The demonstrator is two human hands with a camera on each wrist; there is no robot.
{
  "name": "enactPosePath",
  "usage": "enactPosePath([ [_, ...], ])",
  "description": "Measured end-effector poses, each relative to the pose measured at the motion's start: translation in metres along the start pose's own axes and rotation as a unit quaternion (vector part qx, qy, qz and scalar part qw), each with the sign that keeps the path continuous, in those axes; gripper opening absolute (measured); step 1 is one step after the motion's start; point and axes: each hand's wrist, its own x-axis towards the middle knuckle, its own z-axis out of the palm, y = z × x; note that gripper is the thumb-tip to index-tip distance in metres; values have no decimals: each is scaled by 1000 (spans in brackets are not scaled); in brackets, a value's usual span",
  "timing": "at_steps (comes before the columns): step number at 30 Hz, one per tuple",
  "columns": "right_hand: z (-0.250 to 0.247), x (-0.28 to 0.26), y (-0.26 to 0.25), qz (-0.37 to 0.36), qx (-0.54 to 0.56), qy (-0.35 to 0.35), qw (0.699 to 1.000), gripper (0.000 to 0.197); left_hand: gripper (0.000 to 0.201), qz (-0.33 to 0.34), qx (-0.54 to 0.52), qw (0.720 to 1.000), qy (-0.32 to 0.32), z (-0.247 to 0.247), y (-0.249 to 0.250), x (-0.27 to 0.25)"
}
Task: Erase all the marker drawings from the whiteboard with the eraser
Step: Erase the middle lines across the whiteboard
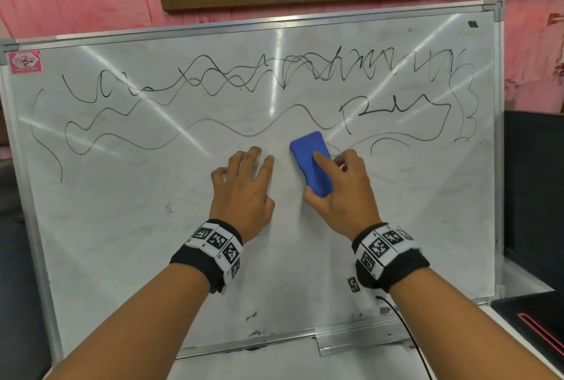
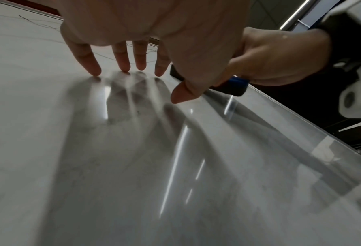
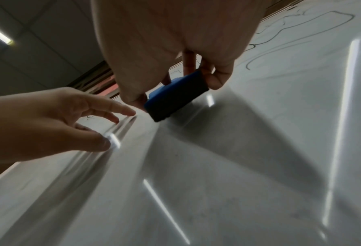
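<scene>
Right hand [image 1: 338, 193] grips blue eraser [image 1: 311, 162] on whiteboard [image 1: 122, 227]; left hand [image 1: 241, 190] fingers spread wide, fingertips touching; red corner sticker [image 1: 25, 62] unreadable.

The whiteboard [image 1: 128, 227], framed in metal, carries black marker scribbles [image 1: 274, 80] across its upper half, with wavy lines looping down the left and right sides. A blue eraser [image 1: 311, 162] sits against the surface near the middle, just below the lowest wave (its dark felt face shows in the right wrist view), beside the spread fingertips [image 2: 95, 71] of a hand touching the board. A red sticker [image 1: 25, 62] marks the top left corner.
</scene>
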Motion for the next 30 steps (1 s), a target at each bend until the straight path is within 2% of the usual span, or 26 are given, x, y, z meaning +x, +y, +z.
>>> enactPosePath([
  [6, -4, -22, 14, 41, 16, 1, 999, 60, 69, 16, 11, 1000, -6, 2, 5, 2],
  [11, -16, -5, 24, 70, 17, 38, 997, 60, 68, 50, 8, 999, 7, 2, 18, 13],
  [16, -16, -35, 30, 38, 6, -11, 999, 60, 85, 71, 46, 996, -17, 4, 20, 21],
  [22, -24, -7, 39, 59, -7, 30, 998, 61, 101, 81, 73, 993, -44, 11, 19, 20],
  [27, -25, -36, 53, 36, -4, 0, 999, 60, 103, 84, 74, 993, -39, 13, 20, 19],
  [30, -36, -30, 70, 70, -8, 30, 997, 60, 104, 90, 75, 992, -42, 12, 23, 21],
])
